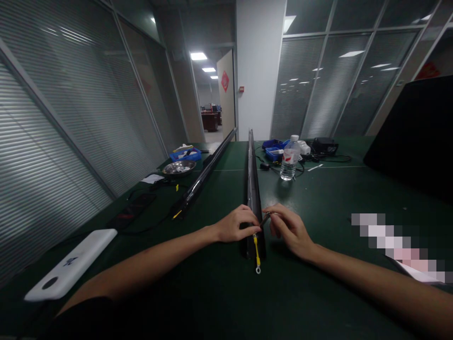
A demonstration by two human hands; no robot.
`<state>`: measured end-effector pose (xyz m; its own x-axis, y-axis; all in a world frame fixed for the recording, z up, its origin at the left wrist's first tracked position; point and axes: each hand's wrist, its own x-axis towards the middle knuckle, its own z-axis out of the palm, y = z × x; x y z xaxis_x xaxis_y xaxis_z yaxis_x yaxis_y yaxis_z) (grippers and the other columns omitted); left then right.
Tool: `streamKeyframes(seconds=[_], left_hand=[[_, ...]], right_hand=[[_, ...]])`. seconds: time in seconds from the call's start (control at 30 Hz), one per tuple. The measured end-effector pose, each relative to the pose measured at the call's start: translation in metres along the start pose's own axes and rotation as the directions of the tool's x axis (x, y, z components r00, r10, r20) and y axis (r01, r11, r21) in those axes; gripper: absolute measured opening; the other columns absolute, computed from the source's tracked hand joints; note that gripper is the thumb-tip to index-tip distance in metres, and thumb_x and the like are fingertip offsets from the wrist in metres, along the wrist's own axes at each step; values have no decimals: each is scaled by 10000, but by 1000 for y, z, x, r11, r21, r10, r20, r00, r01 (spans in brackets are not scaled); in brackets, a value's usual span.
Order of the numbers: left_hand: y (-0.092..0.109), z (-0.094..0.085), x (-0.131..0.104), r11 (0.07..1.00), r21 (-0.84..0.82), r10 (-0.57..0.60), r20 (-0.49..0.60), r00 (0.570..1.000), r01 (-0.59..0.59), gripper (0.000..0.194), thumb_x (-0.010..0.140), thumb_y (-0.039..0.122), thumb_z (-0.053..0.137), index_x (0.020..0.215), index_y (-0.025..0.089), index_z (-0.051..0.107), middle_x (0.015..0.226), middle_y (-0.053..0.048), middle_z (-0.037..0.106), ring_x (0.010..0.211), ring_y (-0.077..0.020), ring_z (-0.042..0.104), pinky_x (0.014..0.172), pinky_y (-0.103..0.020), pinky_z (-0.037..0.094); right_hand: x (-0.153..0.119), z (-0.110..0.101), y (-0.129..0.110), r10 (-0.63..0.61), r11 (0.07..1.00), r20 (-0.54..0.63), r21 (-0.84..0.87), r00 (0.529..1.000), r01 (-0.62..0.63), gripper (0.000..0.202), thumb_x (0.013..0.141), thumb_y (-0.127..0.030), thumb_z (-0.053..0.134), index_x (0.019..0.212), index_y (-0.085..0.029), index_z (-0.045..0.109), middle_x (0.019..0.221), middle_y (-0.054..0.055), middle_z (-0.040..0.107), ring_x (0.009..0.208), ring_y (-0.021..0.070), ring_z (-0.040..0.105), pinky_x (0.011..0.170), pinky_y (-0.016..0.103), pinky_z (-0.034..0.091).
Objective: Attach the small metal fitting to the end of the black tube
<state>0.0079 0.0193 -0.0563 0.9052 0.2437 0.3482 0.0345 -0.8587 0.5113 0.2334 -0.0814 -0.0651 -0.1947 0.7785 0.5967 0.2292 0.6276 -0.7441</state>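
A long, narrow dark rail (252, 189) with a shiny grey inner face lies on the green table, pointing away from me. My left hand (238, 224) grips it near its close end, thumb and fingers bent over the channel. From that end a short yellow grounding wire (257, 250) with a ring terminal hangs out toward me. My right hand (290, 232) is closed on a small slim metal tool (265, 219), its tip reaching into the rail beside my left fingertips. The tool's exact kind is too small to tell, and the point of contact is hidden.
Left of me lie a second dark rail (205, 174), a white device (72, 264), a metal bowl (179, 168) and a blue tray (185, 155). Beyond my right hand stand a water bottle (289, 158), blue bins (274, 153) and cables. A black screen (414, 132) rises at far right.
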Motion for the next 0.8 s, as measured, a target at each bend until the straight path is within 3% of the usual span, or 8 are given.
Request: streamKeyframes(seconds=[0.3, 0.57, 0.8], left_hand=[[-2, 3, 1, 999, 1, 40, -27, 999, -40, 202, 1060, 263, 568, 987, 152, 720, 1024, -56, 763, 990, -184, 667, 1084, -375, 378], [1, 0, 0, 1000, -6, 15, -22, 1000, -15, 164, 1033, 277, 615, 1026, 153, 723, 1070, -68, 764, 1028, -205, 654, 1079, -390, 388], [0, 0, 1, 1000, -5, -6, 17, 1000, 6, 194, 1060, 245, 555, 1028, 158, 725, 1050, -63, 764, 1012, -196, 661, 1103, -397, 380]], right_hand=[[-1, 2, 2, 13, 1000, -6, 20, 1000, -13, 253, 1099, -358, 523, 1263, -228, 665, 935, 31, 600, 632, 130, 608, 549, 260, 501], [0, -1, 0, -7, 999, 4, -32, 1000, 7, 278, 1117, -349, 475, 1250, -235, 691, 850, 27, 600, 634, 149, 599, 568, 276, 516], [-1, 2, 2, 25, 999, -10, 29, 1000, -25, 253, 1088, -363, 546, 1268, -233, 670, 961, 41, 616, 625, 129, 607, 538, 259, 502]])
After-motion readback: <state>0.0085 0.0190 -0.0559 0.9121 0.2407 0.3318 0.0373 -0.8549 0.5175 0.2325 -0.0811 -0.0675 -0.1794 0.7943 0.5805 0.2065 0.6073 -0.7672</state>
